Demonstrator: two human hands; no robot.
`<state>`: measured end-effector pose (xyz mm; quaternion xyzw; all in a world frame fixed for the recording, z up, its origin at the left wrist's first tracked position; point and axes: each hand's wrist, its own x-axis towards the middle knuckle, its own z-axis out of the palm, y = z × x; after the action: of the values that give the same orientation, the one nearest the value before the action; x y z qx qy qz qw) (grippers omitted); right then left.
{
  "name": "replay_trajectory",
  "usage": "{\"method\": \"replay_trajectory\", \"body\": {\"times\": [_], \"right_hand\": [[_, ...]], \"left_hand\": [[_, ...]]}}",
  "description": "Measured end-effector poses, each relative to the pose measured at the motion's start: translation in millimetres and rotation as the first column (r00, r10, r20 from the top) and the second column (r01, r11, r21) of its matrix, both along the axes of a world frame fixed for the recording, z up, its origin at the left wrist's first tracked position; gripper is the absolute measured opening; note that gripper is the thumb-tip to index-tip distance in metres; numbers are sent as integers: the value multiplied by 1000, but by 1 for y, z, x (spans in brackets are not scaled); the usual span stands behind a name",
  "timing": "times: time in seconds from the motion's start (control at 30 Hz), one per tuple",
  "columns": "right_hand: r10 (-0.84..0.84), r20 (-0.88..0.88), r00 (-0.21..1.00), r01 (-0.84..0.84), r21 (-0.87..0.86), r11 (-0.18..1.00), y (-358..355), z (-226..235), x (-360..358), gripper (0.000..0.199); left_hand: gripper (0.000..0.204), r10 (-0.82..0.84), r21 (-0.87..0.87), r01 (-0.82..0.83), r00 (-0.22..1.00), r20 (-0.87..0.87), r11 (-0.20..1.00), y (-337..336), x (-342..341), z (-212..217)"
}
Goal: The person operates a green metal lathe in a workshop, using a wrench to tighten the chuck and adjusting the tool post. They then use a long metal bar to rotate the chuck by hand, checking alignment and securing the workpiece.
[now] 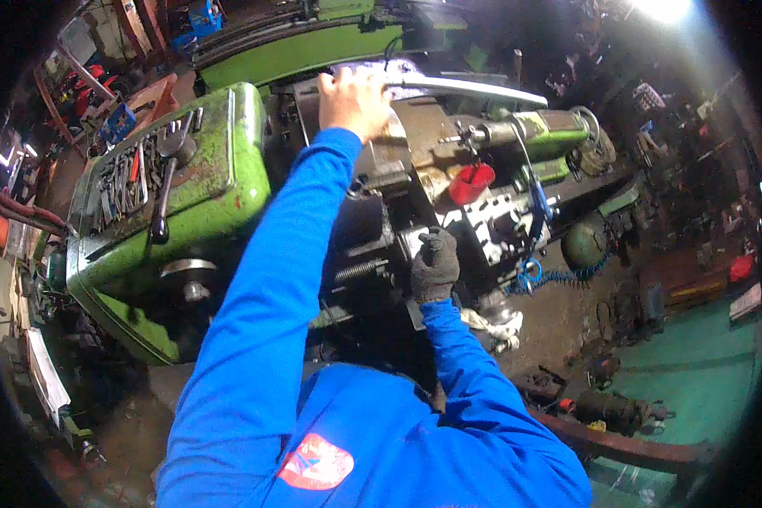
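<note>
My bare left hand point(356, 103) reaches over the green lathe's headstock side to the top of a brown metal guard or housing point(384, 152). Its fingers bend over the far side, so the tips are hidden. The end of a long pale bar point(474, 88) lies right beside those fingers; I cannot tell whether they touch it. Nearer to me, my right hand point(436, 264), in a dark grey glove, is closed with curled fingers against a shiny metal piece point(412, 242). What it grips is hidden. Just to the right is the lathe's tool carriage point(499, 224).
Wrenches point(125, 184) and a lever point(162, 203) lie on the green headstock point(245, 161). A red cup point(471, 183) stands behind the carriage, with the tailstock point(550, 134) beyond. A blue coiled hose point(567, 275) hangs at right; a whitish rag point(495, 328) lies below.
</note>
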<state>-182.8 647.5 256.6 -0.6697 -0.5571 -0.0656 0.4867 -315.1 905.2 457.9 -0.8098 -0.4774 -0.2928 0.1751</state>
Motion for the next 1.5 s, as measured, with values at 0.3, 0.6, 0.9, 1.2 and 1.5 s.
{"method": "replay_trajectory", "body": {"times": [0.3,0.6,0.9,1.2,1.5], "right_hand": [[-84,-38,996,59,-437,897,41,-102,22,49],[64,-767,639,-142,-35,989,49,-39,14,31],[339,-761,554,-268,222,937,25,77,5,78],[564,-693,450,-429,386,817,8,129,35,92],[673,-535,511,-493,459,739,8,148,70,83]], "left_hand": [[31,-92,-22,94,991,100,995,-6,0,1],[32,-79,-20,81,994,70,997,-2,7,4],[34,-28,-42,27,999,-21,999,-5,9,12],[35,21,-31,-24,996,-88,999,-4,3,9],[34,18,-39,-22,996,-90,999,-2,8,10]]}}
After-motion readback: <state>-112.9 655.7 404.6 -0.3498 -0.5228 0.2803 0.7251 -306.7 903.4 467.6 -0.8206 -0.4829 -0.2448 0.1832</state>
